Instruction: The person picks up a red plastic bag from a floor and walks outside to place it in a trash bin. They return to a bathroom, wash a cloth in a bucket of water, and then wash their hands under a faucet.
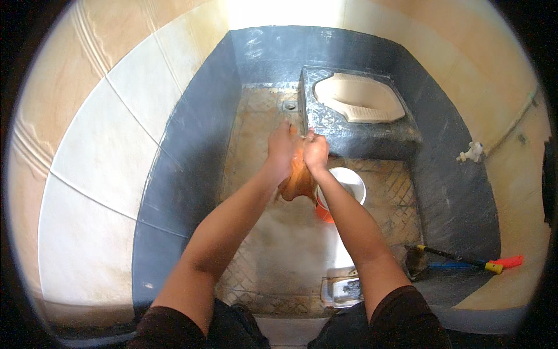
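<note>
An orange-brown wet-looking cloth (299,179) hangs bunched between my two hands, over the middle of the tiled floor. My left hand (281,150), slightly blurred, is closed on its left side. On the other side my right hand (315,152) grips the upper part of the cloth with fingers curled. Just right of the cloth, below my right hand, stands a bucket (361,189), white inside and orange-red outside. My right forearm hides part of it.
A cream squat toilet (360,96) sits on a raised dark platform (372,142), beside a floor drain (290,106). A white tap (474,152) juts from the right wall. Long-handled tools (459,259) lean at lower right. A whitish tray (344,291) lies near my feet.
</note>
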A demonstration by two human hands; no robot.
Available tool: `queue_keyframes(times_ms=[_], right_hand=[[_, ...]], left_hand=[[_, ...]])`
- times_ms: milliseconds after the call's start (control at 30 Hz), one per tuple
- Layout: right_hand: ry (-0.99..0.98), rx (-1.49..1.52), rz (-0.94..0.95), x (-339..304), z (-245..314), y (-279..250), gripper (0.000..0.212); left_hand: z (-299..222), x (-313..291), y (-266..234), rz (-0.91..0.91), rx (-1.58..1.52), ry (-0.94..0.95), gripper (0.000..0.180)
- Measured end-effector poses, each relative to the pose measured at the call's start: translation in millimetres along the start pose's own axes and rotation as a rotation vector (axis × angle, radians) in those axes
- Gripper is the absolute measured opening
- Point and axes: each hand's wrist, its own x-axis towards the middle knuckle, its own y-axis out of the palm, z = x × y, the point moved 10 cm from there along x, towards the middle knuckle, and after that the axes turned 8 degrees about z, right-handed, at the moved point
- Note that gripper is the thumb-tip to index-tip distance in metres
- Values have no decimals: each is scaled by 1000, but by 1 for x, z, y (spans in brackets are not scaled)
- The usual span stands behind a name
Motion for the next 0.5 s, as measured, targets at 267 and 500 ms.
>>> queue_keyframes(times_ms=[267, 500], right_hand=[[129, 790, 218, 31, -33, -12, 48], [251, 1211, 185, 14, 7, -25, 40]], left_hand=[[-59, -23, -6, 306, -357, -22, 46], [-68, -7, -45, 148, -111, 95, 47]])
